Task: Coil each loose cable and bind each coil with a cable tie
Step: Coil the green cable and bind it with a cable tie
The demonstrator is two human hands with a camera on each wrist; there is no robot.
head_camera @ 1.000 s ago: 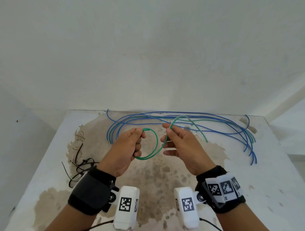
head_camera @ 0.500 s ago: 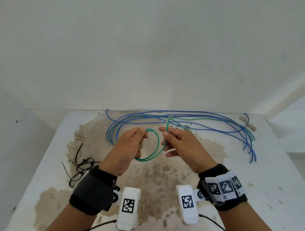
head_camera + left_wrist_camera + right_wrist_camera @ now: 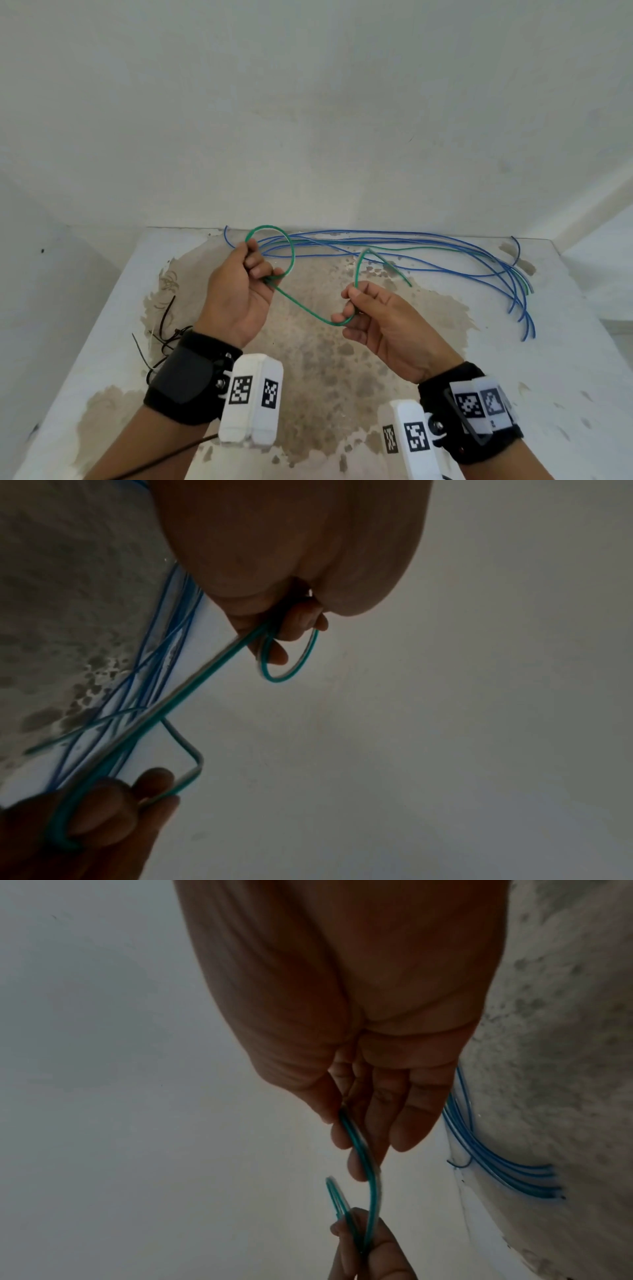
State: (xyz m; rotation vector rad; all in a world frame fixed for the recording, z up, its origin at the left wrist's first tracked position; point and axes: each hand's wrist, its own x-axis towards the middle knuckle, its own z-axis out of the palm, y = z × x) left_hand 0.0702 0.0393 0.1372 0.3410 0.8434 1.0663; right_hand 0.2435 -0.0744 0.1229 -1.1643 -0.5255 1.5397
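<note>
At the far left of the worn, stained white tabletop (image 3: 342, 359), a tangle of thin black cable ties (image 3: 161, 339) lies near the left edge, well apart from both hands and closer to the left wrist than to the right.

The left hand (image 3: 236, 294) is raised over the left half of the table, its fingers curled round the thin green plastic-sheathed cable (image 3: 301, 306). It pinches the base of a small round loop that stands up and away from its fingertips (image 3: 255, 262) toward the far wall. In the left wrist view the loop hangs just past the fingers, and more than one turn may be gathered there; I cannot tell how many.

From that pinch the green cable runs as a straight, fairly taut span down and to the right, nearer the person. This span is the long axis the next wrap turns on, as I judge it.

The right hand (image 3: 376, 318) sits lower and nearer, apart from the left hand, with thumb and forefinger pinching the cable where it bends sharply upward. Beyond the pinch the cable rises, kinks, and drops to a free tail that points right and down over the table. The right hand therefore seems the one to carry the span back to the left hand's loop.

Further right and far, a bundle of long thin blue cables (image 3: 445, 260) lies loose along the back edge and curves near at the right side, with at least one more green strand among them. Between the hands and this bundle is open tabletop, so there is room to swing; the wall stands close behind the loop.
</note>
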